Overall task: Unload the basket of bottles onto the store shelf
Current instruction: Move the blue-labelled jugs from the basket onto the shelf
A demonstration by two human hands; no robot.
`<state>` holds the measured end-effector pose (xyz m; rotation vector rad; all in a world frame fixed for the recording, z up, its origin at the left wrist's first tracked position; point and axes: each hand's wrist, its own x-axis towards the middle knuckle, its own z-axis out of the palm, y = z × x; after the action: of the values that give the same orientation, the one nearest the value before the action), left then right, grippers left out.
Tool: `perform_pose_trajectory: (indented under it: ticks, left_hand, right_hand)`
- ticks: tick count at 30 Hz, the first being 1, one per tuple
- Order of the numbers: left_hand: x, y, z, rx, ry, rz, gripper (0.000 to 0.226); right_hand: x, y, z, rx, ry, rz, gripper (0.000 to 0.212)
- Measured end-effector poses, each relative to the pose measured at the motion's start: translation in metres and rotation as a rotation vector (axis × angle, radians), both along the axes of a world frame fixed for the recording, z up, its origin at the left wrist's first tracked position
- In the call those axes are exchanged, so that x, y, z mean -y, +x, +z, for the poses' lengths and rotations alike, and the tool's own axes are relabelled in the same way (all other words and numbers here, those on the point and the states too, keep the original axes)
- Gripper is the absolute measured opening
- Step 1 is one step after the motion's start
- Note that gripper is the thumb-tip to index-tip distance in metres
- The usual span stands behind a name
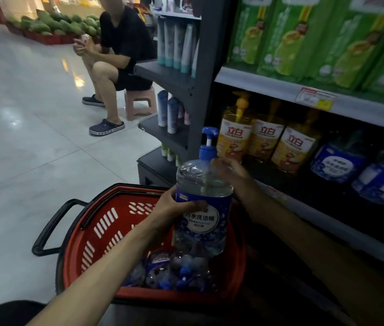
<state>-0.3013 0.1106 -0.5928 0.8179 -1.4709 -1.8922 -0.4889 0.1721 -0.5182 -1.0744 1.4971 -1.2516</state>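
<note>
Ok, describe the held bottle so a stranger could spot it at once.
Find the red basket beside the store shelf. Above it, the left hand and right hand hold a clear bottle upright. Unlike the bottles lying in the basket, its blue pump stands up.

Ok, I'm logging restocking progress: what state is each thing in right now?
red basket, holds several lying bottles.
pump bottle, upright, held above the basket.
left hand, grips its label.
right hand, grips its shoulder.
yellow bottles, upright on the shelf.
</note>
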Motion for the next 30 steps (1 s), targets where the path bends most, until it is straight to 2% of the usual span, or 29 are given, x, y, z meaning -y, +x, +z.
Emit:
perform_pose_trajectory:
  ticks: [2, 3, 6, 7, 12, 17, 18, 20, 21, 22, 24, 25, 27, 30]
  left_hand:
    - [-0.011, -0.015, 0.001, -0.024, 0.041, -0.012, 0.083]
    - [-0.015, -0.022, 0.003, -0.034, 0.056, -0.017, 0.083]
    - [-0.028, -0.043, 0.014, -0.048, 0.064, -0.013, 0.076]
    - [-0.032, -0.051, 0.018, -0.046, 0.056, -0.009, 0.073]
    - [-0.059, -0.091, 0.037, -0.02, 0.051, -0.008, 0.057]
    - [-0.079, -0.136, 0.047, 0.073, -0.037, -0.09, 0.05]
    - [-0.082, -0.146, 0.051, 0.099, -0.078, -0.121, 0.05]
    - [-0.087, -0.165, 0.057, 0.152, -0.171, -0.201, 0.053]
    - [-0.088, -0.174, 0.061, 0.176, -0.225, -0.245, 0.056]
    - [-0.09, -0.183, 0.067, 0.201, -0.27, -0.28, 0.058]
    - [-0.092, -0.201, 0.074, 0.23, -0.365, -0.366, 0.06]
    - [-0.093, -0.21, 0.078, 0.24, -0.406, -0.417, 0.063]
    - [-0.096, -0.228, 0.085, 0.271, -0.445, -0.487, 0.067]
    - [-0.099, -0.257, 0.081, 0.318, -0.517, -0.591, 0.059]
  right_hand:
    - [-0.017, -0.023, -0.001, 0.043, 0.055, -0.002, 0.085]
    - [-0.029, -0.035, -0.003, 0.055, 0.082, -0.008, 0.08]
    - [-0.067, -0.06, -0.016, 0.081, 0.14, 0.002, 0.035]
    - [-0.079, -0.065, -0.023, 0.073, 0.146, 0.013, 0.029]
    - [-0.119, -0.066, -0.038, -0.043, -0.023, 0.104, 0.086]
    - [-0.146, -0.094, -0.046, -0.089, -0.063, 0.045, 0.097]
    - [-0.152, -0.101, -0.045, -0.068, -0.05, 0.048, 0.109]
    - [-0.162, -0.119, -0.046, 0.081, -0.011, 0.008, 0.152]
    - [-0.169, -0.129, -0.047, 0.131, -0.012, -0.026, 0.157]
    - [-0.175, -0.137, -0.049, 0.123, -0.028, -0.05, 0.143]
    - [-0.191, -0.148, -0.047, 0.127, -0.056, -0.103, 0.096]
    - [-0.198, -0.153, -0.046, 0.169, -0.06, -0.132, 0.082]
    - [-0.211, -0.167, -0.046, 0.24, -0.064, -0.158, 0.071]
    - [-0.231, -0.183, -0.044, 0.299, -0.069, -0.187, 0.065]
